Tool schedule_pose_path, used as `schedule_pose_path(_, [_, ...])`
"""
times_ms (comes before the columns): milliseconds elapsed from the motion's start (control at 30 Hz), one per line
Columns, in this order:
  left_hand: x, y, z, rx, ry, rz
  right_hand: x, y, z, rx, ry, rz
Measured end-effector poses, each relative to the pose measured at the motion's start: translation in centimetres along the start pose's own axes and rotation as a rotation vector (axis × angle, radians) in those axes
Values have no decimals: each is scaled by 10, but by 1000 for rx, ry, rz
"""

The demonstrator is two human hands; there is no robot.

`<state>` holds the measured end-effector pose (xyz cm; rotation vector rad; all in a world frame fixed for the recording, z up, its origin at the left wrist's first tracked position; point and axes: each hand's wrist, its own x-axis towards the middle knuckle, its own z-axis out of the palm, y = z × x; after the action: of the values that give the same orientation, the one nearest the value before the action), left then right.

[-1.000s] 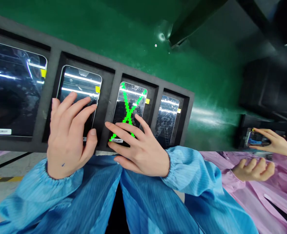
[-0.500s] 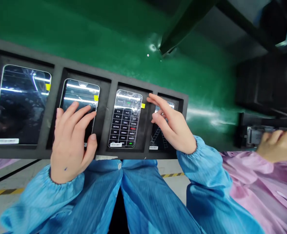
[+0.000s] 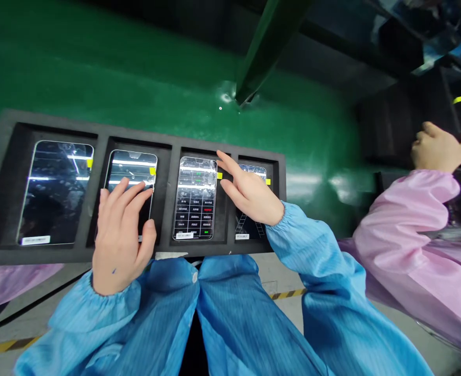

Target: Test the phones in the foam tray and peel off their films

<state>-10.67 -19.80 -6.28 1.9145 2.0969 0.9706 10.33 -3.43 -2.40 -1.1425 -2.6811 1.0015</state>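
A dark foam tray lies on the green bench and holds several phones, each in its own slot. My left hand lies flat and open on the second phone, fingers stretched over its dark screen. The third phone shows a lit grid of test buttons. My right hand reaches over the fourth phone, fingers extended, the fingertips near the yellow tab at the third phone's top right corner. The first phone at the left has a dark screen.
A person in a pink sleeve works at the right, one hand raised at a dark rack. A green post stands behind the tray. The floor with a yellow-black stripe shows below my blue sleeves.
My right hand left the third phone and moved right over the fourth. The third phone's green cross gave way to a button grid. The neighbour's hand rose to the rack. My left hand stayed.
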Motion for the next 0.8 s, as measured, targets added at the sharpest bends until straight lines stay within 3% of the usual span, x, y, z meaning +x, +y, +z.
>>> schedule_pose_path(433, [0,0,1,25,-5,-28,1,2,3,-23,41,-11])
schedule_pose_path(800, [-1,-2,2,42,-14,-33,-8,-5,4,-210,16,-55])
